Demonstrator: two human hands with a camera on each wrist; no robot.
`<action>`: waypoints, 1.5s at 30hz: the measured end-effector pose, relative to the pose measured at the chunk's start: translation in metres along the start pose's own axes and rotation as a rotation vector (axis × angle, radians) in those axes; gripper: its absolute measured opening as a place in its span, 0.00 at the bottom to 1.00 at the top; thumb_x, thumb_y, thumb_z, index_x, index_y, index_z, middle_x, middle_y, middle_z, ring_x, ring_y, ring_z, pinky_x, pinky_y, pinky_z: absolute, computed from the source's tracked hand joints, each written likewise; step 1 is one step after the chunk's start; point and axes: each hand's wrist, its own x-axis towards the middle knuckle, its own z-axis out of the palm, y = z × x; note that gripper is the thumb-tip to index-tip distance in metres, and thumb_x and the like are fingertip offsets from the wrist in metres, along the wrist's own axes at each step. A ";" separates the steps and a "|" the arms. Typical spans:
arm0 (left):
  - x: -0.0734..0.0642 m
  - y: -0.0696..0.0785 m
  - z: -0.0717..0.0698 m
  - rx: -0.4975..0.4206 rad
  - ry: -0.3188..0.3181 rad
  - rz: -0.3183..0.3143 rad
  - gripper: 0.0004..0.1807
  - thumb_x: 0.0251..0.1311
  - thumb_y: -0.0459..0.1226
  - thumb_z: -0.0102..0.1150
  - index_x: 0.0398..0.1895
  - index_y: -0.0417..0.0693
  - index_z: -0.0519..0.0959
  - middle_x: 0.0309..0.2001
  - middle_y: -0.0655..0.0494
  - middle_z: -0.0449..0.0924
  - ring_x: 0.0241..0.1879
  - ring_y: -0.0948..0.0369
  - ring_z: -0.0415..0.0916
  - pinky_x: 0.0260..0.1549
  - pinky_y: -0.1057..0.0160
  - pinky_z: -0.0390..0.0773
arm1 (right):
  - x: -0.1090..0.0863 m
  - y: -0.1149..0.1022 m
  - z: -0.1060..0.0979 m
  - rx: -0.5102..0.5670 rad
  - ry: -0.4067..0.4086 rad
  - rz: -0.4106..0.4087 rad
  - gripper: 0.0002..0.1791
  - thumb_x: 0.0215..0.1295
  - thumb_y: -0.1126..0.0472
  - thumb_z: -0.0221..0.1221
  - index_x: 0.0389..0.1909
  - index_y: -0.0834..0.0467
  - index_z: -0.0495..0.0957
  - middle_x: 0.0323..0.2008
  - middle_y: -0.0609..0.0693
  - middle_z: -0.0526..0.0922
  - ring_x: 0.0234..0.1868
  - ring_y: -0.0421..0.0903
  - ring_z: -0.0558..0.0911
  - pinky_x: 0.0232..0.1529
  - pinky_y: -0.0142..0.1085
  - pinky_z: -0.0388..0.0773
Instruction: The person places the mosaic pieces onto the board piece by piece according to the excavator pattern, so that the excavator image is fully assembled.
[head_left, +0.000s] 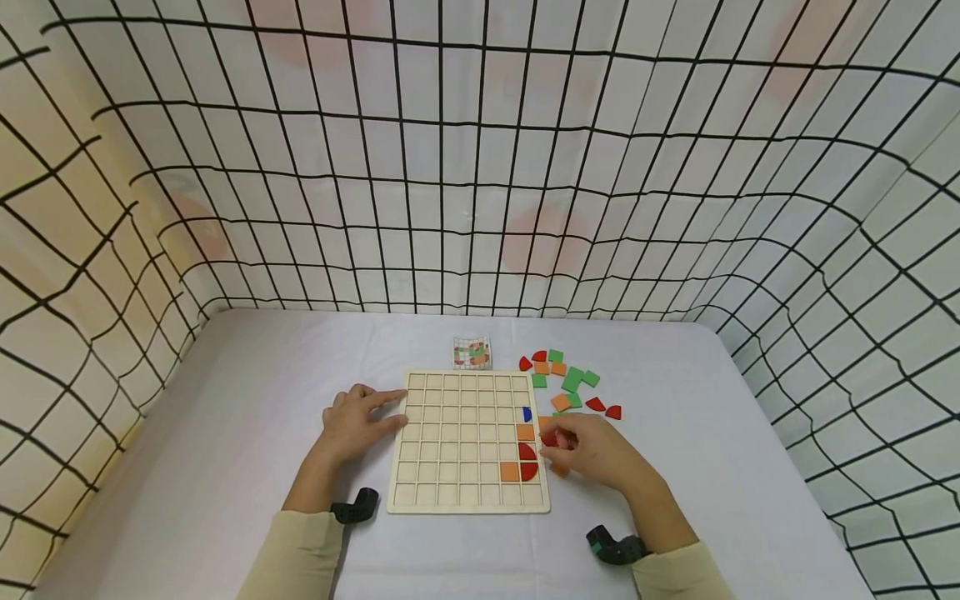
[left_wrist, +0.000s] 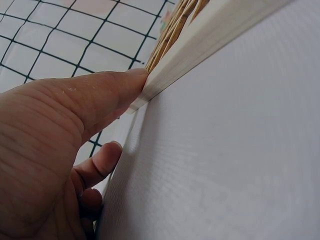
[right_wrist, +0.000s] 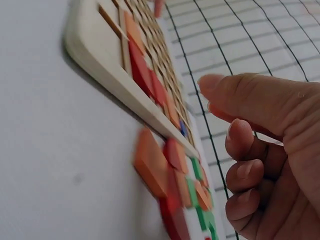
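Slotted red quarter-circles (head_left: pixel 527 452): nine o'clock from your nearer right hand (head_left: pixel 597 451); can't tell if pinching. Your left hand (head_left: pixel 354 422), thumb extended, touches wooden grid board (head_left: pixel 450 432) at nine o'clock.

Board (head_left: pixel 465 435): pale wood by its look, matt and smooth on top; its edge, close up in the left wrist view, shows fine lengthwise streaks, and the dividers (left_wrist: pixel 172 37) are browner, wood-like, slightly rough. Pieces (head_left: pixel 573 380): evenly coloured, smooth, mostly matt; painted wood or plastic, I cannot tell from here. Card (head_left: pixel 472 353): looks like printed paper; finish too small to judge. Tabletop: white cloth (head_left: pixel 187 467), matt, with a faint fine weave. Grid (head_left: pixel 441 167): thin black strands, cord or wire uncertain. Backdrop (head_left: pixel 501 92): soft, dull white sheeting. Sleeves (head_left: pixel 298 546): beige matt cloth. Wrist cameras (head_left: pixel 365 505): black, smooth, plastic-looking.
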 end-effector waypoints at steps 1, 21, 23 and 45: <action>0.000 0.000 0.000 -0.001 0.001 0.000 0.26 0.62 0.53 0.66 0.65 0.65 0.80 0.51 0.49 0.74 0.44 0.54 0.65 0.41 0.51 0.59 | 0.000 0.002 -0.003 0.001 0.005 0.012 0.07 0.61 0.53 0.72 0.38 0.47 0.84 0.25 0.44 0.73 0.33 0.41 0.73 0.30 0.30 0.68; 0.000 0.000 0.001 0.005 0.005 -0.005 0.26 0.63 0.53 0.66 0.65 0.64 0.80 0.52 0.49 0.74 0.45 0.53 0.65 0.41 0.51 0.58 | -0.005 0.023 -0.007 -0.058 -0.130 0.110 0.15 0.54 0.60 0.75 0.37 0.37 0.84 0.41 0.44 0.77 0.46 0.45 0.72 0.43 0.40 0.72; 0.000 0.000 0.002 0.005 0.004 -0.002 0.27 0.62 0.54 0.66 0.65 0.64 0.80 0.51 0.49 0.74 0.45 0.53 0.65 0.40 0.51 0.58 | -0.005 0.022 -0.006 -0.069 -0.121 0.109 0.15 0.53 0.59 0.75 0.36 0.37 0.84 0.42 0.42 0.78 0.46 0.45 0.72 0.45 0.40 0.72; -0.001 0.000 0.000 -0.003 -0.003 0.004 0.26 0.63 0.54 0.66 0.65 0.65 0.80 0.52 0.48 0.74 0.46 0.52 0.65 0.42 0.50 0.59 | -0.001 0.028 -0.007 -0.096 -0.077 0.042 0.11 0.55 0.56 0.76 0.35 0.44 0.83 0.26 0.45 0.73 0.34 0.43 0.71 0.33 0.34 0.67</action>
